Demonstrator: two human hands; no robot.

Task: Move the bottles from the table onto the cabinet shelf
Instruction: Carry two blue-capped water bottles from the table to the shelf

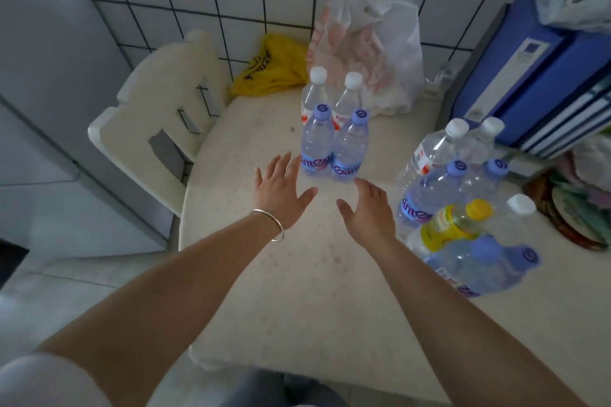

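Head view: 4 upright bottles (334, 139) stand grouped mid-table (264, 274), 2 purple-capped in front. Left hand (284, 190) and right hand (368, 210) reach in, fingers spread, holding nothing, likely 1 bottle each. More bottles (463, 195) cluster right, cabinet unseen.

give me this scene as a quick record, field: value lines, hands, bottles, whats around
left hand: left hand open, fingers spread, bracelet on the wrist, nearing the front bottles
right hand: right hand open, holding nothing
front group: two purple-capped bottles upright side by side, two white-capped bottles upright behind them
right group: cluster of bottles at the table's right side, among them a yellow-capped bottle
surface: pale speckled table
behind: white plastic bag, yellow bag
left: white chair
right: blue binders
cabinet shelf: not in view
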